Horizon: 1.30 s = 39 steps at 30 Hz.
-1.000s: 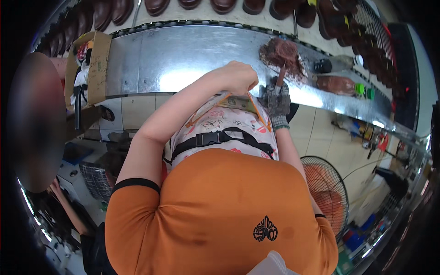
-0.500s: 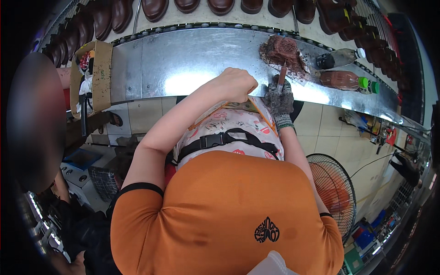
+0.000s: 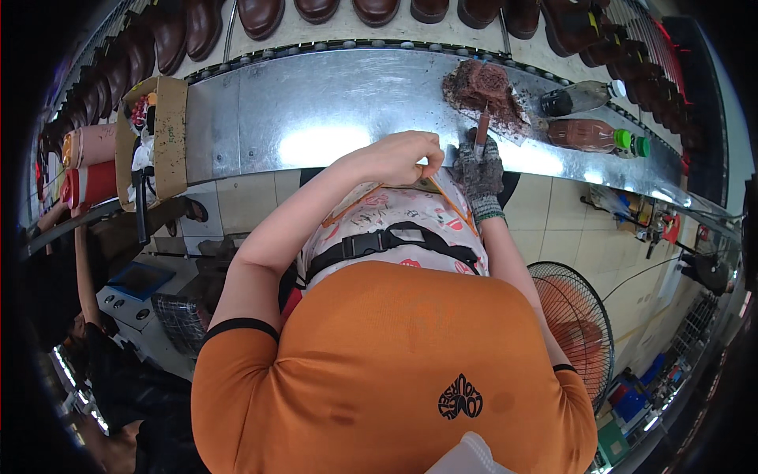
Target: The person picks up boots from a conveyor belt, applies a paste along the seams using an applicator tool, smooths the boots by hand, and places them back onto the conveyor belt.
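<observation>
My bare left hand (image 3: pixel 403 158) is over the metal bench's near edge, its fingers curled in a pinch at the orange trim (image 3: pixel 452 197) of my printed apron (image 3: pixel 371 217). What lies between the fingertips is mostly hidden. A stained grey knit glove covers my right hand (image 3: pixel 479 175), which is closed around a slim brown-stained brush (image 3: pixel 481 130) at the bench edge. The brush points away from me toward a brown-caked sponge-like lump (image 3: pixel 483 83), lying on a stained sheet.
Two bottles, one with dark liquid (image 3: pixel 562 101) and one with brown liquid (image 3: pixel 580 135), lie right of the lump. At the left stands a cardboard box (image 3: pixel 170 138) of supplies. Brown shoes (image 3: pixel 377 9) line the conveyor beyond the metal bench (image 3: pixel 260 118). A fan (image 3: pixel 572 324) is at my right.
My left hand has lowered slightly toward me and turned, showing its thumb and fingertips. My right hand stays almost still. The person at the far left has moved, uncovering a pink and a red container.
</observation>
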Available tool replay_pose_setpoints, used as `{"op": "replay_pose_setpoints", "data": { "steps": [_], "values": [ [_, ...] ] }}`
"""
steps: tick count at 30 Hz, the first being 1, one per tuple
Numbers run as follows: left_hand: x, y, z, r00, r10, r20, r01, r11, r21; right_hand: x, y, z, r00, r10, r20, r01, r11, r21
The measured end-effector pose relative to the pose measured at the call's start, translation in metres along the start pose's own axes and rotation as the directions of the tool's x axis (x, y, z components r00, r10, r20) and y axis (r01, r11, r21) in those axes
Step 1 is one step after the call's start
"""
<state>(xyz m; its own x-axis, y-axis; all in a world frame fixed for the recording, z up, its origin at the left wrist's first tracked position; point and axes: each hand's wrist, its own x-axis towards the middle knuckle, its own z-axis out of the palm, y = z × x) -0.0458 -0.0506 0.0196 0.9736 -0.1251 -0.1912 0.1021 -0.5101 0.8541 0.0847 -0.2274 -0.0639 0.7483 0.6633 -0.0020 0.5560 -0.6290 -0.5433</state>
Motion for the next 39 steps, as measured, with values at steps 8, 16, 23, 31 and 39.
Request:
{"op": "replay_pose_setpoints", "data": {
  "steps": [8,16,23,31,39],
  "values": [
    [-0.020,-0.005,0.006,1.000,0.005,-0.016,0.004,0.883,0.470,0.005,-0.004,-0.003,0.993,0.089,0.073,-0.096,0.991,0.095],
    [-0.033,-0.020,0.023,0.985,0.076,-0.157,0.042,0.769,0.638,0.004,-0.003,-0.002,0.968,0.206,0.144,-0.235,0.945,0.227],
    [-0.028,-0.018,0.030,0.987,-0.017,-0.162,0.111,0.799,0.591,0.005,-0.002,-0.003,0.971,0.209,0.114,-0.227,0.959,0.168],
    [-0.017,-0.029,0.035,0.995,0.012,-0.096,0.060,0.711,0.701,0.004,-0.005,-0.003,0.951,0.279,0.135,-0.308,0.895,0.322],
    [-0.017,-0.032,0.037,0.994,0.065,-0.087,0.014,0.719,0.695,0.005,-0.004,-0.002,0.966,0.238,0.104,-0.255,0.943,0.215]
  ]
}}
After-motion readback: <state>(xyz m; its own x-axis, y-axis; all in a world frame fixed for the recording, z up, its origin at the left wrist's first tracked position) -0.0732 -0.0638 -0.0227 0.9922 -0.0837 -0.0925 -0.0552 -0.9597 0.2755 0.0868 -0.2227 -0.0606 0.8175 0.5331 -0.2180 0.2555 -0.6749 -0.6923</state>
